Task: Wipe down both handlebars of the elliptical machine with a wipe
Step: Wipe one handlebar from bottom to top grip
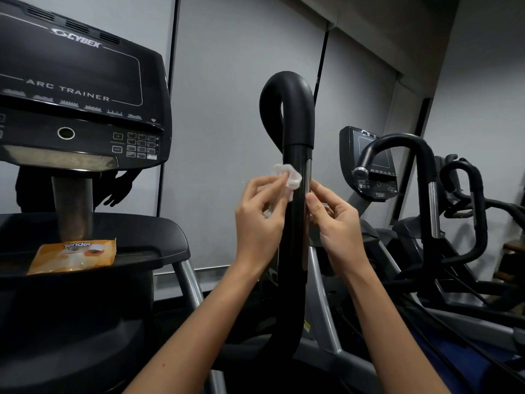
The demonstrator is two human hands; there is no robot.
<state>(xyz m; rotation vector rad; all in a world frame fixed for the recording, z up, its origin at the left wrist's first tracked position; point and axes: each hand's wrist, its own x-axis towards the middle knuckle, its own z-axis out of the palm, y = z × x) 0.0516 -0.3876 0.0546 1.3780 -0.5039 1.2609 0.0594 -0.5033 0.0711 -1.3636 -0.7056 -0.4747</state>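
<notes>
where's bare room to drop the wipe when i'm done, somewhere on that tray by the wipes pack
The tray is bare right of the wipes pack, out to its curved rim, and behind the pack beside the post. Crowded at the handlebar: the left hand, pinching the wipe, and the right hand flank it closely.
</notes>
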